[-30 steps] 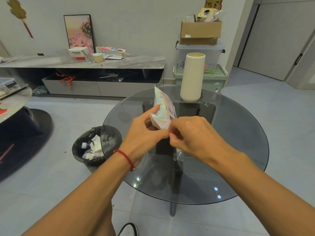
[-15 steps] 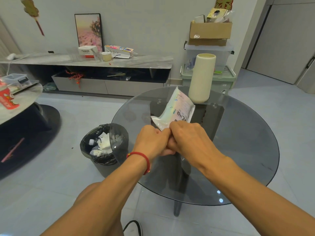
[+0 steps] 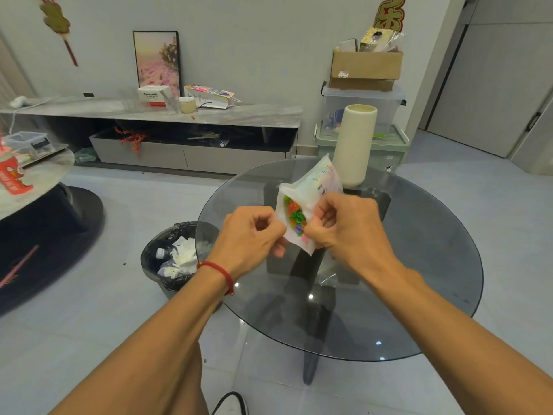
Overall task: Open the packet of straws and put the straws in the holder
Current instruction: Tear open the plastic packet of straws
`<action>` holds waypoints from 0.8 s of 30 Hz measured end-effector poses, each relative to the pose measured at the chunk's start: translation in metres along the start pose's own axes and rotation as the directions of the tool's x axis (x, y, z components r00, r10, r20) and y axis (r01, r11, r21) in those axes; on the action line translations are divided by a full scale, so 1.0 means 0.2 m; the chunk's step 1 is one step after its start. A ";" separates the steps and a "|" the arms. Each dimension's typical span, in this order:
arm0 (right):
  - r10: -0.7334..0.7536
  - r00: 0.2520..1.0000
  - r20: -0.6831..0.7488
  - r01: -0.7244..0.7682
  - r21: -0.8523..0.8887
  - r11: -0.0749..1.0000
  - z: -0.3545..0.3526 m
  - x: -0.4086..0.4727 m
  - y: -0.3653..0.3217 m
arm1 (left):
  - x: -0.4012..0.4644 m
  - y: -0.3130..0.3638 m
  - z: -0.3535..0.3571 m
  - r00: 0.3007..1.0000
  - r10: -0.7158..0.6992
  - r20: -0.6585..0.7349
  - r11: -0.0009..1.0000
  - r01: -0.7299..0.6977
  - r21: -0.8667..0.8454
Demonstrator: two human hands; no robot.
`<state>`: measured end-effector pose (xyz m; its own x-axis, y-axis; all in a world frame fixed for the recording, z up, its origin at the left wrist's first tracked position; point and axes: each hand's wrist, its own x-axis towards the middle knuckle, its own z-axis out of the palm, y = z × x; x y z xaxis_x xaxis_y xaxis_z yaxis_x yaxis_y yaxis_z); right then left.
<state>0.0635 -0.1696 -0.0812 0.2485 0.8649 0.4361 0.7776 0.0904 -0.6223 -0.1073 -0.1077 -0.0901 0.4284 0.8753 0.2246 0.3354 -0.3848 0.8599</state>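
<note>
A white plastic packet of straws (image 3: 314, 187) is held in the air above the round glass table (image 3: 434, 265). Its near end gapes open and shows the coloured ends of several straws (image 3: 294, 218). My left hand (image 3: 251, 238) pinches the left lip of the opening. My right hand (image 3: 350, 226) pinches the right lip. The holder (image 3: 354, 145), a tall cream cylinder with an open top, stands upright at the table's far edge, just behind the packet.
A black bin (image 3: 176, 259) lined with a bag and holding white waste stands on the floor left of the table. A low TV cabinet (image 3: 179, 139) runs along the far wall. Stacked storage boxes (image 3: 365, 94) stand behind the holder. Another table (image 3: 33, 175) is at the far left.
The packet's near end has been pulled apart, so the coloured straw ends now show. My hands have moved apart, each pinching one side of the opening.
</note>
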 end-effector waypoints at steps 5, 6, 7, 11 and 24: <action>-0.101 0.992 0.073 0.111 -0.152 0.982 -0.05 -0.04 -0.05 | -0.04 0.07 0.02 0.988 0.150 0.038 0.989 -0.151 0.006; -0.096 0.990 0.107 0.113 -0.168 0.979 -0.04 -0.05 -0.06 | -0.04 0.08 0.02 0.982 0.185 0.047 0.982 -0.186 0.021; -0.083 0.989 0.123 0.104 -0.173 0.979 -0.04 -0.06 -0.07 | -0.04 0.09 0.02 0.976 0.209 0.067 0.977 -0.211 0.024; -0.033 0.993 0.111 0.046 -0.110 0.993 -0.12 -0.06 -0.02 | -0.05 0.12 0.00 0.950 0.291 0.117 0.947 -0.303 0.109; 0.092 0.949 0.302 -0.272 0.633 0.725 -0.27 0.00 0.16 | 0.23 0.17 0.12 0.845 0.439 0.307 0.791 -0.525 0.315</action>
<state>0.1198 -0.1936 -0.0659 0.1329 0.9781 0.1600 0.1309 0.1427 -0.9811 -0.0555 -0.0866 -0.0625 0.7662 0.4808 0.4264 0.3048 -0.8560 0.4175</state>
